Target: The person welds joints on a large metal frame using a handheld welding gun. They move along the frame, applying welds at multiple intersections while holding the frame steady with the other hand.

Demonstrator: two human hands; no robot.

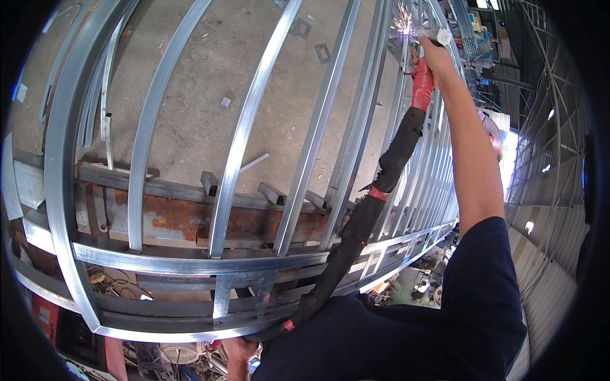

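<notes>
My right hand (437, 58) is stretched out at the far upper right, closed around the red handle of a welding torch (422, 86). Bright sparks (405, 24) burst at the torch tip, against a steel frame. The torch's thick black-wrapped cable (356, 235), banded with red tape, runs down across the frame towards my body. Low in the view, my left hand (239, 348) is closed where the cable meets the front rail; its fingers are mostly hidden. The shiny frame (171, 259) has long rails joined by several upright square tubes (251, 120).
A rusty steel beam (165, 216) lies behind the front rail, with short tube offcuts on it. Scraps lie on the concrete floor (190, 82). A red machine (47, 317) stands lower left, near tangled cables and a bucket (179, 353). Another person (492, 134) is partly visible beyond my right arm.
</notes>
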